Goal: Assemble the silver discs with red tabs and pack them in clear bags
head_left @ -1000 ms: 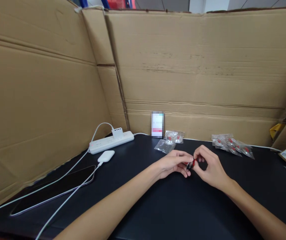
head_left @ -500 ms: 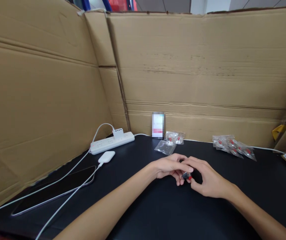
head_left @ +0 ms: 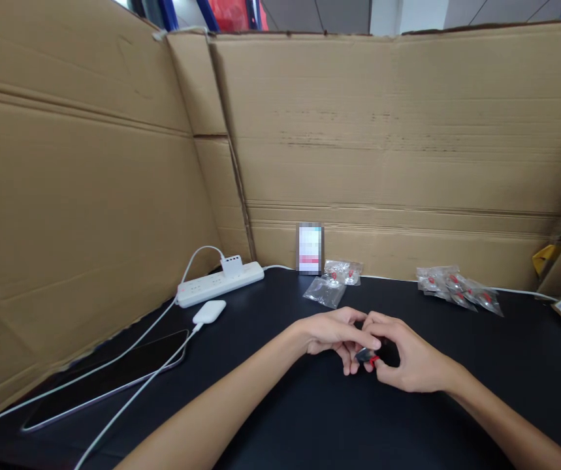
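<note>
A small dark, shiny piece with a red loop-like part [head_left: 364, 355] is held between my two hands above the black table [head_left: 309, 418]. My left hand [head_left: 334, 336] comes from the left, with its thumb across the top of the piece and its fingers curled beneath. From the right, my right hand [head_left: 405, 359] pinches near the red part, thumb and forefinger forming a ring. The hands touch at the fingertips. Fingers hide much of the piece, so its kind cannot be made out.
Behind the hands lie a clear plastic bag [head_left: 325, 292] and bagged pieces with red parts [head_left: 343, 271]. More such bags [head_left: 459, 287] lie right. A phone [head_left: 310, 249] leans on the cardboard wall [head_left: 398, 163]. Left are a power strip [head_left: 220, 283], white charger [head_left: 209, 312] and tablet [head_left: 108, 378].
The view has tilted up slightly, so everything sits a little lower. Both hands keep nearly the same grip; the red part shows more as a strand by my right thumb.
</note>
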{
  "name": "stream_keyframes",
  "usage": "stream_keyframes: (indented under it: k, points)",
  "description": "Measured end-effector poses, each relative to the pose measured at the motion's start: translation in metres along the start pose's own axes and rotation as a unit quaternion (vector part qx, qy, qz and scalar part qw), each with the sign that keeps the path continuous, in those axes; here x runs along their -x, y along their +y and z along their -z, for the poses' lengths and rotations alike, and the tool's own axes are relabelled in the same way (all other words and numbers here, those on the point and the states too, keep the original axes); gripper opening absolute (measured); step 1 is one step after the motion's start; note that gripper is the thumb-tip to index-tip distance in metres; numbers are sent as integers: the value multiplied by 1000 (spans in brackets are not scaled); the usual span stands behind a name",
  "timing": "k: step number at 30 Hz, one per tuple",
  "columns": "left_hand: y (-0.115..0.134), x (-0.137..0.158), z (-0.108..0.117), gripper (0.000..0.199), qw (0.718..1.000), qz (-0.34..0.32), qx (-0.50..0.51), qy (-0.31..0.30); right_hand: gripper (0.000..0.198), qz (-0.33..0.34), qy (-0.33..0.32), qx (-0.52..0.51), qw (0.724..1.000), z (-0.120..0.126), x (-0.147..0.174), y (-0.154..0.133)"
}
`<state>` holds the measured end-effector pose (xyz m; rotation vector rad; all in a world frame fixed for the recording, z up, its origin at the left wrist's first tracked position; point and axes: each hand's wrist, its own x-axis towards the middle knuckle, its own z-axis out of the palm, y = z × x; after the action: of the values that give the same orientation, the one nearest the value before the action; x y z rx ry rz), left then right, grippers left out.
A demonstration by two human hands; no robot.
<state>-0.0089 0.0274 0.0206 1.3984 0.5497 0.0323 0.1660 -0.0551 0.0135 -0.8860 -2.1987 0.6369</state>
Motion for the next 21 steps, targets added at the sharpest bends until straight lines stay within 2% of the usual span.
stream_keyframes:
  k: [5, 10, 17, 21]
  points:
    - [0, 0, 2, 46, 1000, -7, 1, -15, 23, -22, 8, -46, 999, 1, 0, 0]
    - [0, 0, 4, 45, 1000, -3, 1, -19, 15, -45, 16, -103, 993, 3, -1, 2]
    - [0, 1, 7, 47, 1000, -9, 3, -14, 17, -66, 56, -86, 993, 5, -1, 10]
    - [1, 2, 6, 51, 1000, -9, 2, -22, 21, -80, 35, -113, 990, 8, -1, 10]
